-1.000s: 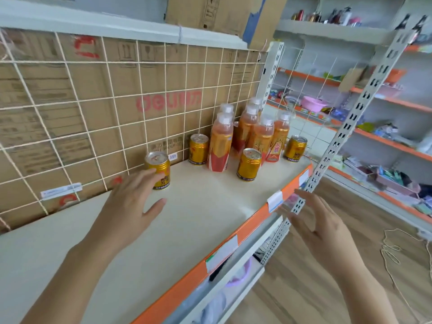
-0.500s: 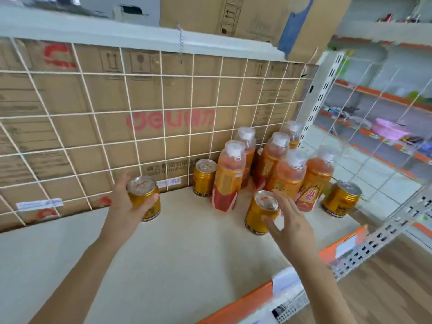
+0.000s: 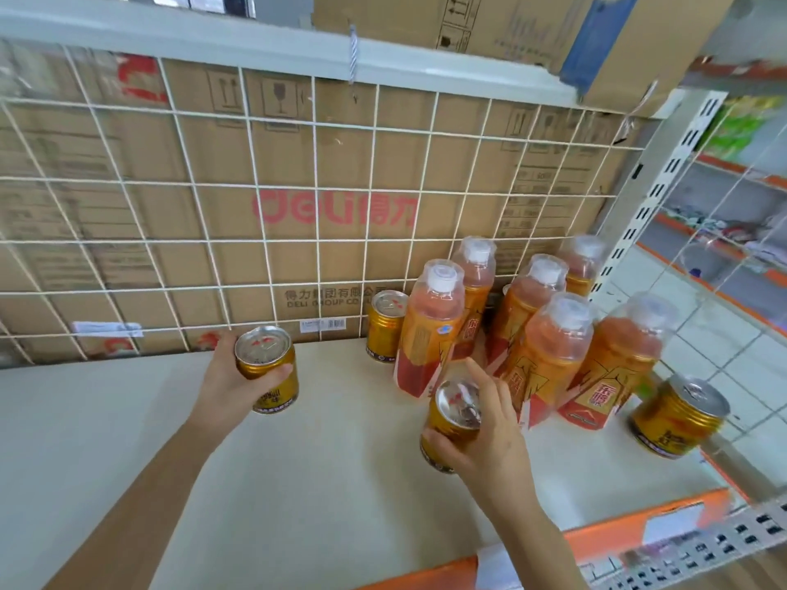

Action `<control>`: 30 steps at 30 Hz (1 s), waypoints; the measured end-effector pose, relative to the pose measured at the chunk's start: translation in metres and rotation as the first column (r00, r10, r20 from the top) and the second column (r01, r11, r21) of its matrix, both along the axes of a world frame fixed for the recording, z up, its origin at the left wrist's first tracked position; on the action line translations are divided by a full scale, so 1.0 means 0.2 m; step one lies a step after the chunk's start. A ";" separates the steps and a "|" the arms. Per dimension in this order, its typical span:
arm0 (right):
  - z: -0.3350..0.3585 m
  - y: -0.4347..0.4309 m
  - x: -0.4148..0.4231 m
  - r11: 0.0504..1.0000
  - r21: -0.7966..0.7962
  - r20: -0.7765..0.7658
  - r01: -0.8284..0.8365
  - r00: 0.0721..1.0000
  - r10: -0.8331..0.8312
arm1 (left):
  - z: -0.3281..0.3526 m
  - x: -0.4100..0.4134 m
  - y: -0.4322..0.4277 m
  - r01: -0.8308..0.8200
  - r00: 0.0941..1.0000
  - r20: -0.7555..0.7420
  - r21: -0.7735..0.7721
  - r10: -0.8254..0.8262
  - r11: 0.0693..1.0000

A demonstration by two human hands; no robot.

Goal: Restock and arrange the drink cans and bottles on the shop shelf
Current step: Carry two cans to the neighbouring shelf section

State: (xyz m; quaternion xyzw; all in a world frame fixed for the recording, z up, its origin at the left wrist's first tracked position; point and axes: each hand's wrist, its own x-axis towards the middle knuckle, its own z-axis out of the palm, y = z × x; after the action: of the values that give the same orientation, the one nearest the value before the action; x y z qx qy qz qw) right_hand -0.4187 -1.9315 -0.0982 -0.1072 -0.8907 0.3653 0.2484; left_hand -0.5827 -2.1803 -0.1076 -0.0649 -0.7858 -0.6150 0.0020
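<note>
My left hand [image 3: 232, 383] grips a gold drink can [image 3: 272, 385] standing near the wire back grid, left of the group. My right hand [image 3: 489, 436] wraps around a second gold can [image 3: 451, 419] in front of the bottles. Several orange drink bottles [image 3: 430, 330] with white caps stand clustered at the right of the cream shelf [image 3: 319, 483]. Another gold can [image 3: 385, 325] stands behind them by the grid, and one more gold can [image 3: 677, 415] sits at the shelf's right end.
A white wire grid [image 3: 255, 206] with cardboard boxes behind it backs the shelf. The orange front rail [image 3: 604, 538] carries price labels. A perforated white upright [image 3: 664, 185] and a wire side panel bound the right end. More stocked shelves lie beyond on the right.
My left hand closed around the left can. My right hand came up from below the shelf edge and took hold of the front can. The view moved closer to the shelf.
</note>
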 end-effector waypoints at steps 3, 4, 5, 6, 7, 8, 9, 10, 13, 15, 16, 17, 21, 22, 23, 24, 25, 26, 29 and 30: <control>-0.02 -0.06 -0.01 0.954 -0.288 0.057 -0.082 0.993 0.102 | 0.02 0.10 -0.05 0.075 0.996 0.037 0.029 -0.076 0.997; -0.04 -0.08 -0.02 0.944 -0.320 0.064 -0.086 0.992 0.112 | 0.02 0.14 -0.06 0.078 0.996 0.036 0.037 -0.080 0.996; -0.05 -0.10 -0.02 0.934 -0.345 0.073 -0.089 0.990 0.121 | 0.02 0.19 -0.07 0.077 0.996 0.030 0.044 -0.078 0.996; -0.06 -0.13 -0.03 0.925 -0.368 0.082 -0.091 0.988 0.130 | 0.02 0.24 -0.09 0.073 0.997 0.023 0.050 -0.074 0.996; -0.07 -0.16 -0.03 0.916 -0.387 0.089 -0.102 0.985 0.147 | 0.02 0.28 -0.11 0.072 0.997 0.014 0.055 -0.073 0.996; -0.07 -0.19 -0.04 0.911 -0.395 0.096 -0.118 0.981 0.169 | 0.02 0.33 -0.12 0.069 0.998 0.007 0.058 -0.070 0.996; -0.07 -0.23 -0.04 0.907 -0.399 0.101 -0.137 0.976 0.192 | 0.02 0.37 -0.15 0.066 0.998 -0.001 0.056 -0.066 0.996; -0.07 -0.27 -0.05 0.902 -0.402 0.104 -0.157 0.971 0.215 | 0.01 0.41 -0.18 0.066 0.998 -0.012 0.052 -0.065 0.997; -0.05 -0.39 -0.05 0.880 -0.419 0.097 -0.223 0.953 0.288 | 0.00 0.52 -0.31 0.058 0.997 -0.050 0.046 -0.056 0.997; -0.04 -0.50 -0.05 0.872 -0.414 0.089 -0.260 0.942 0.324 | -0.01 0.59 -0.43 0.038 0.997 -0.074 0.040 -0.035 0.998; -0.04 -0.55 -0.05 0.870 -0.408 0.083 -0.276 0.938 0.337 | -0.01 0.63 -0.49 0.017 0.996 -0.087 0.037 -0.013 0.999; -0.04 -0.61 -0.04 0.867 -0.405 0.077 -0.291 0.934 0.350 | 0.00 0.66 -0.56 -0.015 0.995 -0.099 0.037 0.018 0.999; -0.01 -0.88 -0.02 0.845 -0.431 0.028 -0.316 0.931 0.363 | 0.06 0.80 -0.88 -0.160 0.970 -0.183 0.029 0.162 0.987; 0.00 -0.96 -0.01 0.835 -0.447 0.014 -0.321 0.931 0.365 | 0.08 0.84 -0.96 -0.203 0.957 -0.204 0.046 0.208 0.978; 0.02 -1.03 0.00 0.821 -0.466 -0.003 -0.328 0.929 0.370 | 0.10 0.88 -1.05 -0.243 0.942 -0.221 0.071 0.252 0.968; 0.04 -1.11 0.01 0.809 -0.480 -0.020 -0.340 0.926 0.377 | 0.13 0.93 -1.14 -0.277 0.926 -0.239 0.093 0.291 0.956; 0.07 -1.18 0.03 0.799 -0.482 -0.038 -0.359 0.920 0.390 | 0.16 0.98 -1.23 -0.307 0.912 -0.252 0.106 0.325 0.946; 0.10 -1.26 0.04 0.792 -0.475 -0.050 -0.383 0.911 0.410 | 0.18 1.04 -1.32 -0.334 0.897 -0.267 0.108 0.351 0.936; 0.17 -1.51 0.09 0.759 -0.452 -0.084 -0.469 0.869 0.487 | 0.24 1.22 -1.60 -0.424 0.847 -0.311 0.094 0.431 0.901; 0.18 -1.59 0.11 0.745 -0.448 -0.095 -0.494 0.855 0.510 | 0.24 1.28 -1.69 -0.453 0.829 -0.324 0.091 0.456 0.887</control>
State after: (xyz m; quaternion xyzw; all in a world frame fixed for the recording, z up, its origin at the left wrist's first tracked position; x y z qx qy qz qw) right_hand -0.3973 -2.2487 -0.0631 0.0748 -0.7790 0.6155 0.0935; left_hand -0.3273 -2.5180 -0.0589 0.0198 -0.7635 -0.5804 0.2826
